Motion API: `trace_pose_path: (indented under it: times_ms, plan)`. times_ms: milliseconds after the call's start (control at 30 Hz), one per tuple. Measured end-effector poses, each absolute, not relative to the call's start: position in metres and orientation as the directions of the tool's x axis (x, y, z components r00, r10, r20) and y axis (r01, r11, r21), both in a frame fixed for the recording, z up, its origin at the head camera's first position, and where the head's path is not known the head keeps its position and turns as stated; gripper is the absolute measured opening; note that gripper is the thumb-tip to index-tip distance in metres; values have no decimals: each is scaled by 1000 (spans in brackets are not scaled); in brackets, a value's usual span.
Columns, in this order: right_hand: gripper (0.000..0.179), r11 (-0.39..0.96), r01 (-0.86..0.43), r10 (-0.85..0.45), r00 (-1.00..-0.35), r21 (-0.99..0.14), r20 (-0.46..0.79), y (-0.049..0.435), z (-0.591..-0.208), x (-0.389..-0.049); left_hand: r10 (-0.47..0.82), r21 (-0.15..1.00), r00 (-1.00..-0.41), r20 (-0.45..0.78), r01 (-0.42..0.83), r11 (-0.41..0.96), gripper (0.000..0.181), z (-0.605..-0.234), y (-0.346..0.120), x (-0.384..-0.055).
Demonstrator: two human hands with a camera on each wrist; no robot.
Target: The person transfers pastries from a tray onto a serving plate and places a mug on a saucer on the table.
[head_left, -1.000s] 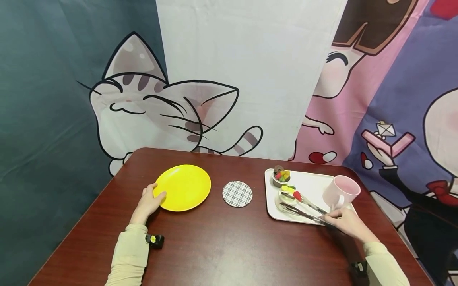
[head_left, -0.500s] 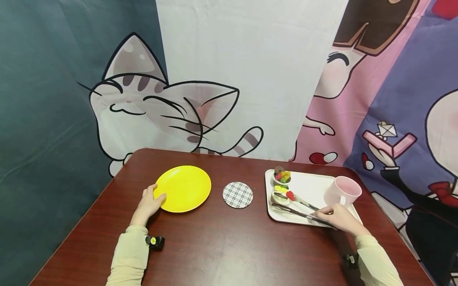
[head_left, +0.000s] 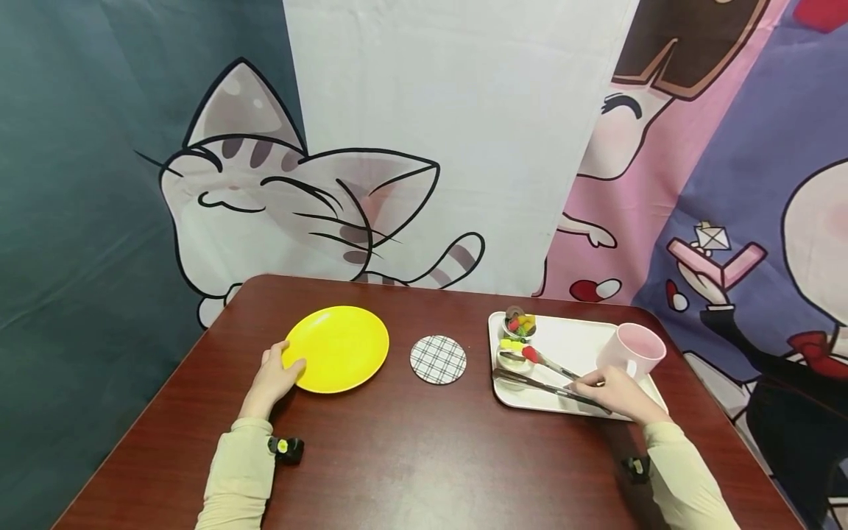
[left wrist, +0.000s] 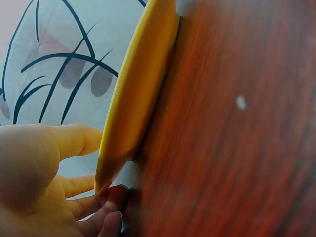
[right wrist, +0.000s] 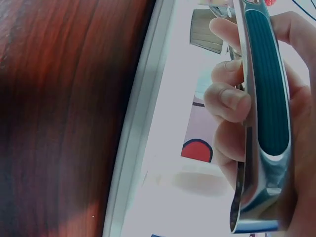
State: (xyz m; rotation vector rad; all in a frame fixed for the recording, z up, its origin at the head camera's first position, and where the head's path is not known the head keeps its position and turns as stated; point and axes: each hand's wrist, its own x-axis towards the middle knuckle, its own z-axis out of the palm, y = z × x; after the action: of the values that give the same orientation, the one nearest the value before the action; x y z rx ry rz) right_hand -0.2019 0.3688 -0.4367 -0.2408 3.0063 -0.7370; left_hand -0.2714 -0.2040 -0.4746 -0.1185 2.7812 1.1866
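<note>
My left hand [head_left: 273, 377] pinches the near-left rim of a round yellow plate [head_left: 341, 350], thumb above. In the left wrist view its other fingers [left wrist: 84, 202] reach under the rim. At the right, my right hand [head_left: 612, 390] grips metal tongs [head_left: 543, 388] over a white tray [head_left: 583, 331]. The right wrist view shows fingers curled round the tongs' teal-inlaid handle [right wrist: 266, 84]. The tongs' two arms stand apart on either side of a small pale dessert cup [head_left: 517, 362] topped with yellow and red pieces. Whether they squeeze it I cannot tell.
A brown dessert cup with fruit pieces [head_left: 520, 325] sits at the tray's far-left corner, close to the tongs. A pink mug [head_left: 629, 350] stands on the tray's right side. Between plate and tray lies a round checked coaster [head_left: 438, 360] on the brown table [head_left: 397, 456].
My right hand and the tongs have moved left over the tray, and the pale dessert cup has shifted left with them. The left hand and plate have stayed in place.
</note>
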Motion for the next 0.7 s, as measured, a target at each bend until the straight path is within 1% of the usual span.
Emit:
trace_pose_path:
  times_ms: [133, 233, 433, 600, 700]
  plan:
    - [18, 879, -116, -152, -988, -462, -40, 367, -434, -202, -26, 713, -990, -139, -118, 692, 67, -475, -205, -271]
    - [21, 886, -127, -173, -983, -446, -62, 367, -429, -202, -24, 711, -990, -136, -115, 693, 67, -475, -205, -272]
    - [29, 904, -177, -216, -975, -390, -58, 362, -421, -207, -30, 704, -989, -143, -123, 700, 68, -475, -207, -273]
    - [36, 903, -176, -224, -971, -391, -79, 354, -417, -211, -35, 701, -989, -142, -125, 702, 68, -475, -206, -272]
    - [34, 904, -157, -213, -972, -397, -101, 354, -417, -210, -18, 706, -991, -136, -109, 700, 68, -474, -203, -272]
